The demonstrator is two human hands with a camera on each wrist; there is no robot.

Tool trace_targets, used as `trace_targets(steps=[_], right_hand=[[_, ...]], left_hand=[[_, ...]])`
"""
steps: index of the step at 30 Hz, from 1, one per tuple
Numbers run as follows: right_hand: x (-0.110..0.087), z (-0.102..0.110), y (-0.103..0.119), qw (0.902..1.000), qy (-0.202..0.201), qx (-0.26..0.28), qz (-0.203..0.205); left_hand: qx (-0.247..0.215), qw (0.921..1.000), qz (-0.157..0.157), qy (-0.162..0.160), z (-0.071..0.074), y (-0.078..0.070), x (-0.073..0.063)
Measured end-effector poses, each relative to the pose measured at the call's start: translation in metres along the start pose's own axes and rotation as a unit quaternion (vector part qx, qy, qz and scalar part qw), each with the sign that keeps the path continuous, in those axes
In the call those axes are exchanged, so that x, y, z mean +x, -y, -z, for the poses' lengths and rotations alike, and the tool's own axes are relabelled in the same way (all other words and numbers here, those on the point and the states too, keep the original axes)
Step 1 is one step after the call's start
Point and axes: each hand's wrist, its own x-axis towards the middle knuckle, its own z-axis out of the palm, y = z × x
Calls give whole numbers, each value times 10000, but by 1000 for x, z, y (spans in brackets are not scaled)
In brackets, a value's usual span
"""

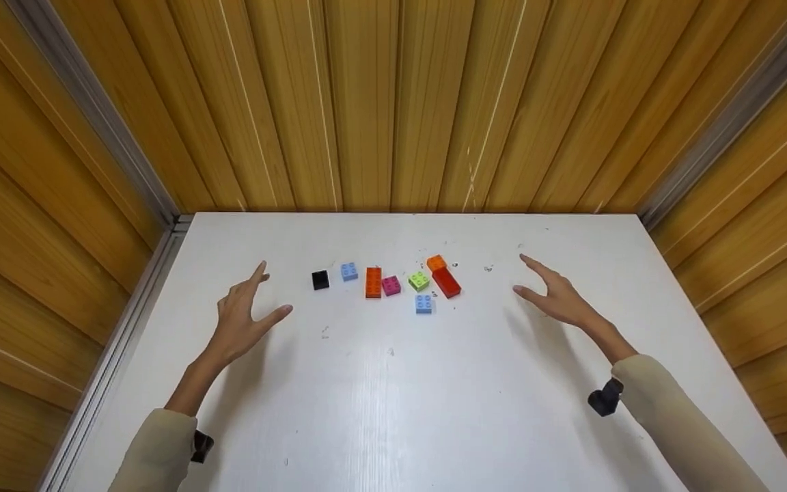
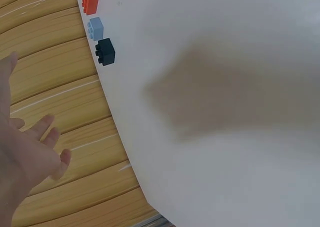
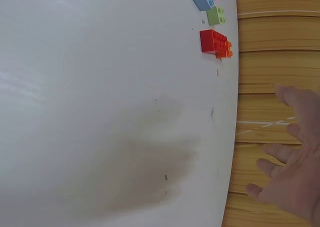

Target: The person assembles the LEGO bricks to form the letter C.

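Note:
My left hand (image 1: 240,321) hovers over the left side of the white table (image 1: 366,396), fingers spread and holding nothing. Nearest to it lies a black brick (image 1: 320,279), with a light blue brick (image 1: 349,271) just right of that. In the middle are a long orange-red brick (image 1: 373,283) and a magenta brick (image 1: 391,285). Further right sit a lime green brick (image 1: 419,281), a second light blue brick (image 1: 423,304), a red brick (image 1: 447,282) and an orange brick (image 1: 436,262) at the red one's far end. My right hand (image 1: 557,295), also spread and holding nothing, is raised right of these.
Yellow wood-patterned panels (image 1: 393,102) stand behind the table and along both sides. A grey metal rail (image 1: 113,355) runs by the table's left edge. Small dark marks and scuffs dot the white surface. Each sleeve carries a black wrist mount, such as the right one (image 1: 605,398).

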Motion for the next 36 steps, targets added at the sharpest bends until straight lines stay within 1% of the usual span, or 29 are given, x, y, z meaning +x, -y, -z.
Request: trace_targets(steps=[6, 8, 10, 14, 16, 18, 22, 24, 27, 30, 33, 36], right_hand=[[8, -24, 7, 9994, -157, 213, 229], [12, -33, 9, 9989, -221, 292, 291], [19, -41, 14, 9983, -269, 400, 337], [40, -59, 30, 9973, -212, 570, 406], [51, -70, 42, 9964, -125, 675, 502], [63, -82, 54, 9946, -40, 754, 710], [87, -105, 74, 9887, 96, 872, 1212], [97, -115, 83, 9868, 159, 881, 1353], [110, -129, 95, 9875, 260, 767, 1349], [119, -142, 105, 9914, 464, 611, 1060], [126, -153, 112, 9948, 639, 266, 749], [131, -162, 114, 9954, 693, -63, 652]], left_hand=[[-606, 9978, 129, 217, -22, -7, 5], [-781, 9966, 92, 253, -31, -9, 8], [-1024, 9943, -13, 297, -41, -12, 12], [-1482, 9878, -193, 431, -63, -17, 17], [-1614, 9854, -236, 485, -73, -20, 19], [-1684, 9840, -220, 539, -83, -23, 21], [-1744, 9831, -211, 524, -101, -30, 26], [-1787, 9825, -155, 497, -109, -32, 30], [-1824, 9822, -66, 443, -121, -34, 34], [-1839, 9822, -25, 380, -129, -35, 37], [-1813, 9829, -52, 320, -134, -34, 40], [-1735, 9843, -133, 280, -138, -35, 41]])
